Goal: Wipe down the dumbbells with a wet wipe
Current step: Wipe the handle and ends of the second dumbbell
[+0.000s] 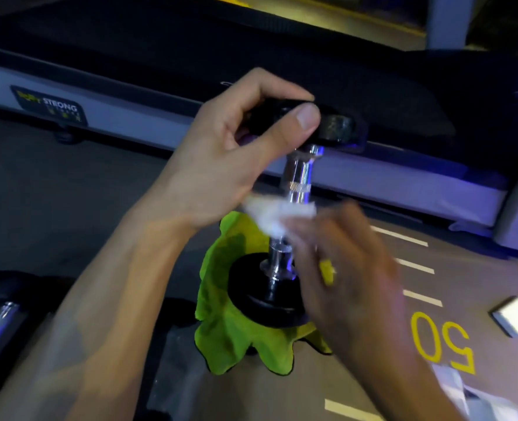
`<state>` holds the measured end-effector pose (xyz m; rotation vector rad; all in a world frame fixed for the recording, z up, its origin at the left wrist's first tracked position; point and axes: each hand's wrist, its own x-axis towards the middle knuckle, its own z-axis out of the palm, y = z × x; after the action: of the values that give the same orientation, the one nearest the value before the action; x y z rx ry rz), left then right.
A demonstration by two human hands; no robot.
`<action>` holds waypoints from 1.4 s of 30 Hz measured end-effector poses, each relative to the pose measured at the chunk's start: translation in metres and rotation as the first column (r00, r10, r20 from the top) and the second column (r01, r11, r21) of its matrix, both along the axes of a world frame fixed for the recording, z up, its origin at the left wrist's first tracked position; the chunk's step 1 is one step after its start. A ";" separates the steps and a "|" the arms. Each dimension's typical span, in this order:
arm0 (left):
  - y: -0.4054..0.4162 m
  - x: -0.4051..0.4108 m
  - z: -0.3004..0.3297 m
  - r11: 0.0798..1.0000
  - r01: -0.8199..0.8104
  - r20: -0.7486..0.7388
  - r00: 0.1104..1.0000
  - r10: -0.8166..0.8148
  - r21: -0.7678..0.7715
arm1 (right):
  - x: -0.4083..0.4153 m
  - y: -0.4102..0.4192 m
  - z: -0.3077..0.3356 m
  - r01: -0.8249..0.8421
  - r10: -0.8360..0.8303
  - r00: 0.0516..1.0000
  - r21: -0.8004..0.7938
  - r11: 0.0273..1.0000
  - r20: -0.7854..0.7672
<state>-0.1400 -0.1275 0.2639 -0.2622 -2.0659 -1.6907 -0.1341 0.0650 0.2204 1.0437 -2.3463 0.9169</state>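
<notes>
Gym floor by treadmill (251,165): dumbbell (297,183) upright on green cloth (221,299).
Your left hand (221,153) grips the top plate; right hand (342,268), blurred, pinches wipe (276,214) against the bar. Ease that top grip and it likely topples.

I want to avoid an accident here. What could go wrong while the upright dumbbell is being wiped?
1. The dumbbell stands on end on a soft green cloth; only the left hand steadies its top plate, so it may tip.
2. The right hand with the wet wipe is blurred, so the damp handle may slip.
</notes>
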 end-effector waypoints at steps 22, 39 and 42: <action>0.000 -0.004 -0.004 0.998 -0.052 0.027 0.998 0.051 0.027 | 0.000 -0.006 -0.014 0.040 -0.043 0.996 -0.040 0.998 -0.074; -0.002 0.004 -0.002 0.995 -0.101 0.033 0.994 0.101 -0.012 | -0.004 -0.027 0.006 0.029 -0.019 0.996 -0.106 0.994 0.088; -0.002 0.006 0.000 0.994 -0.104 0.029 0.994 0.104 -0.018 | 0.001 -0.039 0.010 0.048 -0.047 0.999 -0.034 0.998 0.015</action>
<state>-0.1336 -0.1298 0.2637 -0.1324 -2.0782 -1.6265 -0.1334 0.0262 0.2304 0.9671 -2.3485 0.9465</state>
